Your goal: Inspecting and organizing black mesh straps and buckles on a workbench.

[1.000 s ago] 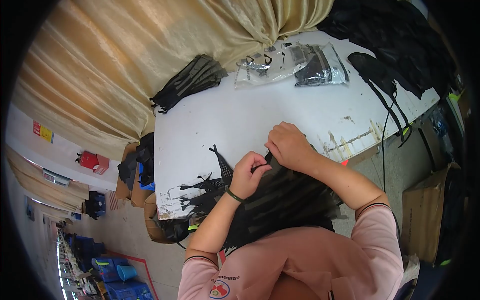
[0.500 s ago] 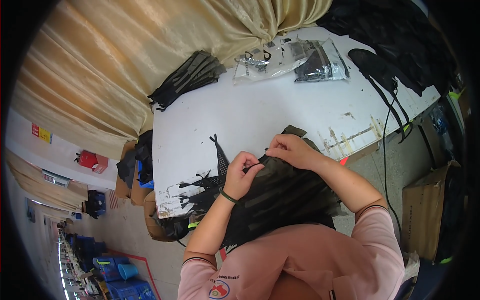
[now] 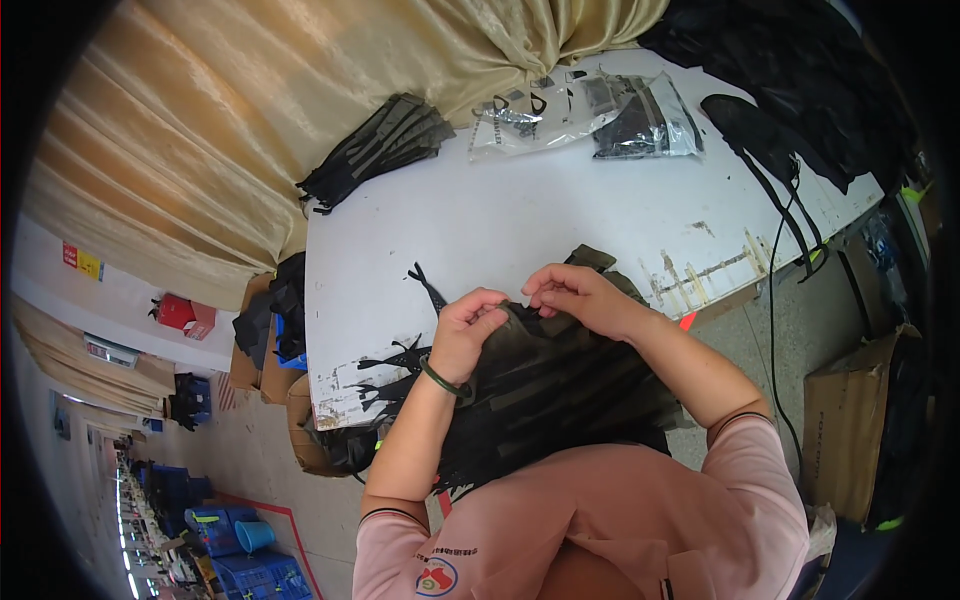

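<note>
Centre: soft olive-black cloth piece [image 3: 535, 338], handling unfinished, remainder unclear | left hand [image 3: 466, 330] pinches its edge | right hand [image 3: 588, 299] beside, grip unclear

a dark olive-and-black fabric piece [image 3: 545, 328] lies creased, its upper edge lifted and pinched at the left corner. it rests over a broad, overlapping heap of banded dark cloth [image 3: 560, 400] along the near edge of the white tabletop [image 3: 430, 220], narrow tail-like ends fanning leftward.
</note>
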`<control>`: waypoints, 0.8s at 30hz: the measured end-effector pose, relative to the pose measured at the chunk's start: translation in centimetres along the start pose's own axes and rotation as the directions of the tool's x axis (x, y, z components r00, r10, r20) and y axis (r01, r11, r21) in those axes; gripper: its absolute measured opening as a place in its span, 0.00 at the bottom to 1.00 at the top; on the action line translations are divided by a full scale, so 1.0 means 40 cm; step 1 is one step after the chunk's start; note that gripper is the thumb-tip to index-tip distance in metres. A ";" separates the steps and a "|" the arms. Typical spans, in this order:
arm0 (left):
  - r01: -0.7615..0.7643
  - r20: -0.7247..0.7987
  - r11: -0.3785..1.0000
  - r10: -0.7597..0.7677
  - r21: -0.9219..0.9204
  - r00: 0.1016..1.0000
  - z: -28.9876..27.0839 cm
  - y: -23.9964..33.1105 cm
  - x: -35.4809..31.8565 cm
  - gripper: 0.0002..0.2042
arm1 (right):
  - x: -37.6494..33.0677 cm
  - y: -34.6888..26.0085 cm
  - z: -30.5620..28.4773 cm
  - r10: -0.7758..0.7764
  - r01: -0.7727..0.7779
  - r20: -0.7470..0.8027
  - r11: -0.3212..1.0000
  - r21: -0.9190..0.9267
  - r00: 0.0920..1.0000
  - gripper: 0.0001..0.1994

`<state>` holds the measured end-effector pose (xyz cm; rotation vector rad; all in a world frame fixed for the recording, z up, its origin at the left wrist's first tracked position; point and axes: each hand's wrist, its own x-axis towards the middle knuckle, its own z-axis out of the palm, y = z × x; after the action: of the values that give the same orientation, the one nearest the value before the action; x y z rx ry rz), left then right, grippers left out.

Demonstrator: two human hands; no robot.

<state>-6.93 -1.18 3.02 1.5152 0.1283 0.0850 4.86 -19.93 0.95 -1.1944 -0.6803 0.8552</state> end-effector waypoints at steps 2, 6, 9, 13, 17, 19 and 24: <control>-0.043 -0.032 0.999 0.042 -0.020 0.999 -0.004 0.002 0.000 0.06 | -0.014 -0.003 0.001 0.078 -0.086 0.098 0.993 0.075 0.992 0.09; -0.144 0.024 0.988 0.143 0.052 0.990 -0.007 -0.003 0.003 0.07 | -0.029 0.005 0.035 0.107 -0.150 0.324 0.982 0.113 0.940 0.09; -0.202 0.056 0.969 0.196 0.139 0.979 -0.011 0.002 0.007 0.07 | -0.032 0.017 0.055 0.085 -0.172 0.258 0.926 0.337 0.963 0.07; -0.176 0.073 0.965 0.164 0.195 0.984 -0.015 0.031 -0.002 0.07 | -0.038 0.024 0.045 0.073 -0.082 0.069 0.987 0.136 0.995 0.06; -0.159 0.078 0.946 0.143 0.283 0.987 0.009 0.028 -0.008 0.06 | -0.042 0.012 0.030 -0.124 0.042 -0.106 0.818 -0.573 0.987 0.04; -0.062 0.035 0.927 0.052 0.369 0.998 -0.003 0.025 0.002 0.06 | -0.037 -0.002 0.027 -0.445 0.241 -0.140 0.693 -0.679 0.885 0.06; 0.179 -0.167 0.930 -0.130 0.321 0.977 -0.027 0.004 0.012 0.12 | -0.042 -0.033 -0.004 -0.179 0.038 -0.329 0.919 -0.393 0.927 0.10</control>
<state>-6.58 -0.02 3.10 1.8327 0.3943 0.0466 4.37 -21.63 2.18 -1.5984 -0.6189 0.3945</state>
